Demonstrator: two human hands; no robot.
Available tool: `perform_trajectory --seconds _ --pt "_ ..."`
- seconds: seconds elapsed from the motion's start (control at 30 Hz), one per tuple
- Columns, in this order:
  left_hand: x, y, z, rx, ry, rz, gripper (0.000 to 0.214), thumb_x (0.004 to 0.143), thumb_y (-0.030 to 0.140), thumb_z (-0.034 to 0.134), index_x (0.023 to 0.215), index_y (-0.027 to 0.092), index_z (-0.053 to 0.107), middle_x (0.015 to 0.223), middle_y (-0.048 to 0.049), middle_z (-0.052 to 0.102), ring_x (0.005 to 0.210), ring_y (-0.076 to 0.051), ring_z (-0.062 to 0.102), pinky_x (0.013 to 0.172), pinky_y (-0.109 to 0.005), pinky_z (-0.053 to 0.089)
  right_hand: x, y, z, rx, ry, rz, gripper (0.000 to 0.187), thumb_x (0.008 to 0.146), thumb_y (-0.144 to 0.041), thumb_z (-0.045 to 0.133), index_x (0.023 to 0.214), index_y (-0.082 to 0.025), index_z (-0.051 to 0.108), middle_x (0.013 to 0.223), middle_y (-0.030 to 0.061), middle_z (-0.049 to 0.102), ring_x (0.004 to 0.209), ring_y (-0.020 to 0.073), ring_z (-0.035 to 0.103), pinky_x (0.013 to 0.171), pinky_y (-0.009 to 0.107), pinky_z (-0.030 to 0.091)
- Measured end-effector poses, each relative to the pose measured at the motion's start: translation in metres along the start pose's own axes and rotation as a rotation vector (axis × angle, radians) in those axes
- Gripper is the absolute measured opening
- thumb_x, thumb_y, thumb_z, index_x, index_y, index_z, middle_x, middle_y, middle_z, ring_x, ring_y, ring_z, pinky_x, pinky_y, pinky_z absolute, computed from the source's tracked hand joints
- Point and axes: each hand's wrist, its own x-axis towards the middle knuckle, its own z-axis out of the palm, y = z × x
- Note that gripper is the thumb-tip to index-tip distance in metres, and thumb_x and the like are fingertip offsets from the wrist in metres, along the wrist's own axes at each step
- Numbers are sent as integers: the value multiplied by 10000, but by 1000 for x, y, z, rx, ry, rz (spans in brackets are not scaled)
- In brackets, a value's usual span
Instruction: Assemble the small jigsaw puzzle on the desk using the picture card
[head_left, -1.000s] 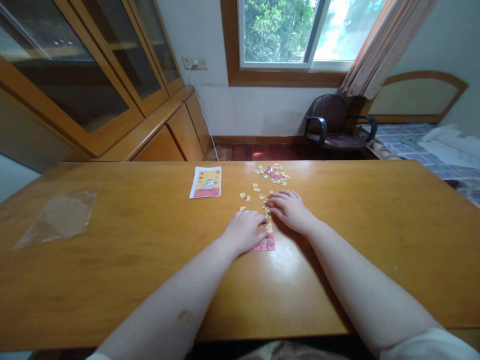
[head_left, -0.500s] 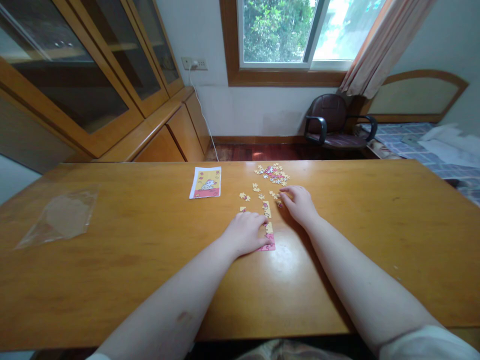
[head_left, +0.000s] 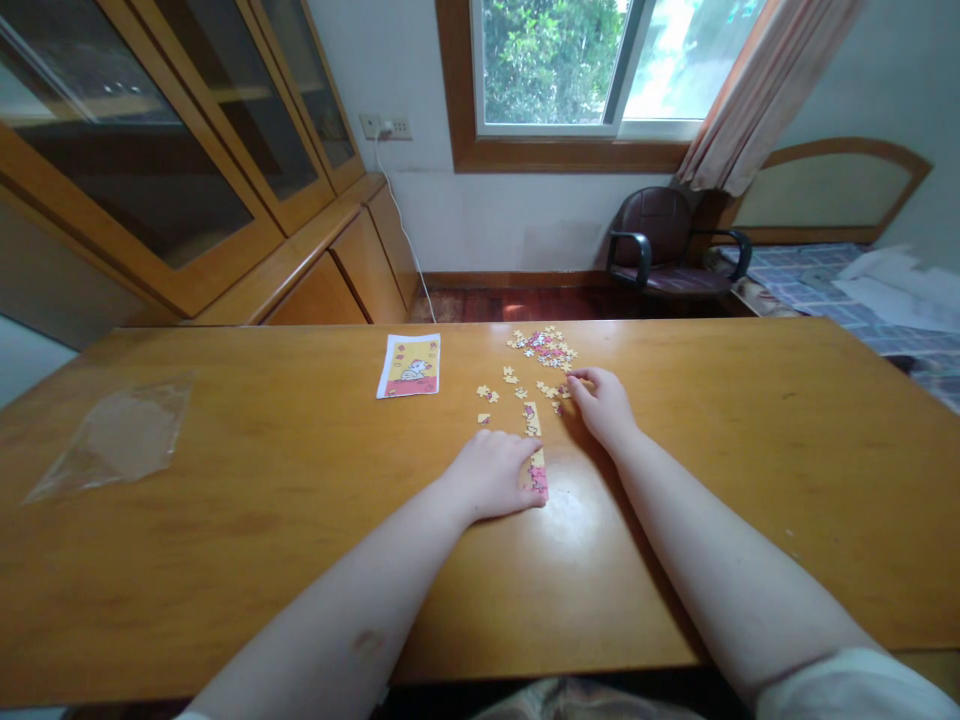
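Observation:
My left hand [head_left: 495,472] lies on the table with thumb and fingers spread, touching a joined strip of pink and yellow puzzle pieces [head_left: 538,478]. The thumb is at its near edge, and the hand hides part of it. Just beyond is a yellow puzzle section [head_left: 532,418] with a drawn figure. Thumb and forefinger of my right hand [head_left: 602,402] are closed at a small yellow puzzle piece [head_left: 564,391], partly hidden by the fingertips. A dark-marked piece [head_left: 557,408] lies just below those fingers. Other loose pieces [head_left: 487,394] are scattered to the left.
A pile of pink, white and yellow puzzle pieces [head_left: 546,346] sits near the far table edge. Left of it is a picture card [head_left: 411,366] with a white cartoon animal. A clear plastic bag [head_left: 124,430] lies at the table's left. A chair [head_left: 660,240] stands beyond the table.
My right hand has shifted slightly right, uncovering more of the piece at its fingertips. My left thumb has slid toward the near edge of the joined strip, showing more pink.

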Motion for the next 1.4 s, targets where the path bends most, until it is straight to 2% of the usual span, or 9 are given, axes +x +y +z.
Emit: perform_trajectory --seconds 0.27,0.53,0.63,0.7,0.77,0.87,1.2,1.3,1.4 --pt "0 1 1 -11 -1 -10 669 705 572 639 1270 228 540 1087 -100 687 1008 -303 628 867 -407 464 0 1 -1 16 18 27 310 851 -405 472 876 -189 693 948 93 707 952 264 603 868 410 446" --pt "1 1 -1 -45 14 -13 605 739 564 614 1235 221 559 1087 -99 689 1006 -294 631 869 -392 466 0 0 -1 -2 3 9 317 850 -386 457 905 -194 704 973 98 709 968 266 603 890 419 444" --pt "2 -8 -4 -51 71 -144 424 849 492 499 1158 217 591 1060 -96 697 983 -273 640 842 -373 469 -1 -1 -1 -21 -13 -5 320 851 -376 454 920 -186 702 987 105 706 976 272 604 897 432 440" --pt "2 -17 -8 -34 131 -318 322 892 401 429 1084 219 613 1013 -88 707 922 -257 655 781 -355 477 -1 -2 -1 -32 -19 -6 319 852 -374 454 922 -184 700 996 106 704 983 274 603 900 434 439" --pt "0 -27 -13 19 149 -465 293 902 329 378 966 221 643 903 -80 716 832 -251 665 726 -346 472 -1 -2 -1 -32 -25 -7 313 854 -371 457 923 -184 698 999 104 704 983 270 604 904 428 438" --pt "-2 -38 -19 45 166 -546 270 867 269 392 898 238 658 894 -70 715 831 -252 660 705 -339 465 -1 -4 0 -30 -33 -11 302 856 -365 461 917 -187 698 994 102 706 975 266 606 898 424 439" --pt "7 -56 -8 -20 224 -582 298 872 268 394 1063 241 621 970 -71 708 866 -238 653 740 -335 483 -3 -7 3 -64 -81 -90 264 856 -332 476 929 -202 695 995 89 707 971 259 606 890 419 441" --pt "10 -65 -5 -28 293 -552 327 873 270 408 1134 217 597 1085 -86 678 973 -241 628 823 -341 475 -4 -7 5 -58 -83 -92 260 859 -325 478 928 -194 691 994 90 707 967 253 609 888 409 443" --pt "12 -70 -2 -37 307 -503 372 884 302 413 1207 216 576 1103 -94 647 990 -233 605 869 -343 459 -4 -8 6 -62 -94 -97 254 861 -322 479 922 -195 691 982 88 709 959 252 610 882 406 444"
